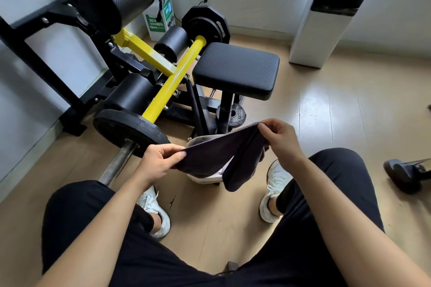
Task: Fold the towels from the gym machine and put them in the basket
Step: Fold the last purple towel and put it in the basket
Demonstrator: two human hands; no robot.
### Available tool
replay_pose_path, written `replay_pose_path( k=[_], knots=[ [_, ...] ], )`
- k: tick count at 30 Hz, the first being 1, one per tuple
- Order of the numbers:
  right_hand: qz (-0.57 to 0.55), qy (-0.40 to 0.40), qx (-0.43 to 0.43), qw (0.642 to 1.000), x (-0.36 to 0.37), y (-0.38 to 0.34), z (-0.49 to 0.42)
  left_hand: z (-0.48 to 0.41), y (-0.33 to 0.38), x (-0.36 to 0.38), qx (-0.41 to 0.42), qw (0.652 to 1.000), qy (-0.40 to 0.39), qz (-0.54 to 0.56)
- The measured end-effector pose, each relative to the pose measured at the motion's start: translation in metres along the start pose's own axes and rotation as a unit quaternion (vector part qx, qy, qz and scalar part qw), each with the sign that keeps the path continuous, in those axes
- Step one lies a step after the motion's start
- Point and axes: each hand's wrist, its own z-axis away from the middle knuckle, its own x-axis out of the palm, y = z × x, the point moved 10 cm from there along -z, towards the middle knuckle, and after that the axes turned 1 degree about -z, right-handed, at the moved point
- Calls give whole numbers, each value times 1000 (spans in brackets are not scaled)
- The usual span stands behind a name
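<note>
Now, at far left stands the black-and-yellow steel gym machine [149, 58]. The left hand [158, 162] pinches one end of the dark grey cloth towel [217, 154], stretched above the pale fabric-lined basket [205, 178] on the floor, and the right hand [281, 136] pinches the other end, thumb and fingers closed on it.

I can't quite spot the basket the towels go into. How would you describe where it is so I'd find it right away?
Start at the gym machine's square black seat and drop down to the floor in front of its post. There, between the person's white shoes, sits the pale basket, mostly hidden behind the dark towel held by the left hand and right hand. It is the only light, soft-sided thing among black weights.
</note>
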Motion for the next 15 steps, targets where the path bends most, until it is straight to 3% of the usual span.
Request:
replay_pose_path(
  k=[6, 15],
  knots=[
    [0, 17, 36, 999, -7, 18, -6, -4, -10, -13, -52, 985, 72, 148],
    [-114, -133, 63, 982, 46, 13, 15, -6, 3, 14, -36, 973, 44, 224]
  ],
)
